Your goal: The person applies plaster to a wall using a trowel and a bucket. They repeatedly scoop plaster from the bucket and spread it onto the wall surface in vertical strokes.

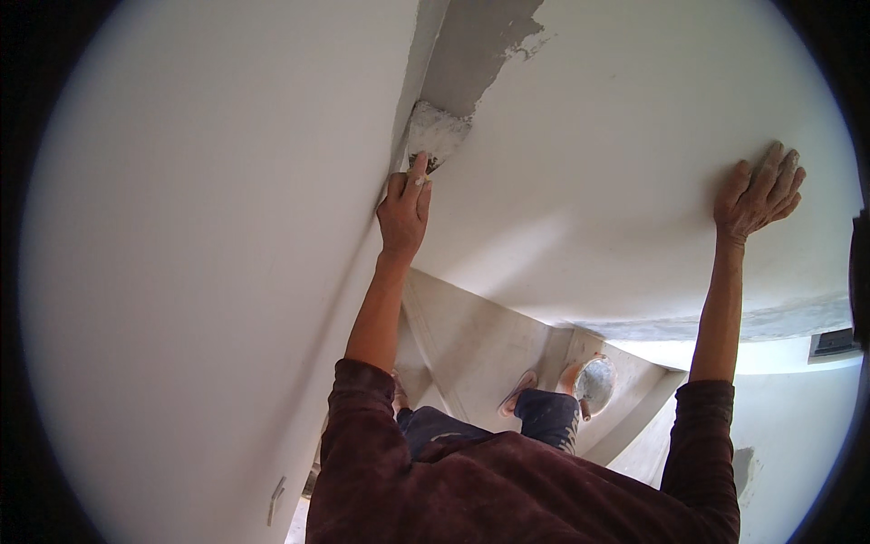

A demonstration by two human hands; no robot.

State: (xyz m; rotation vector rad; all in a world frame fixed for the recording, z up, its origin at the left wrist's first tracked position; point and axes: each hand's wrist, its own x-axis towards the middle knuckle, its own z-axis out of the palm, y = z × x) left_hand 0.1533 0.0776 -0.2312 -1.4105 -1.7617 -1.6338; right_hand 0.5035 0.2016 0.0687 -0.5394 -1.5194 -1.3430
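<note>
My left hand (404, 210) grips a wide putty knife (439, 131) by its handle, index finger stretched toward the blade. White paste coats the blade, which lies against the wall close to the inside corner. Just above it runs a strip of bare grey wall (471, 59), ragged along its right edge where the white coating (625, 118) begins. Far to the right, my right hand (759, 192) rests on the white surface with its fingers extended, holding nothing. White smears mark the fingers of both hands.
A smooth white wall (199, 236) fills the left side. Below, beside my leg (547, 415), is a round bucket (594, 384) with whitish material inside. A dusty board-like surface (471, 335) lies under my feet. At the right edge is a dark rectangular fitting (832, 343).
</note>
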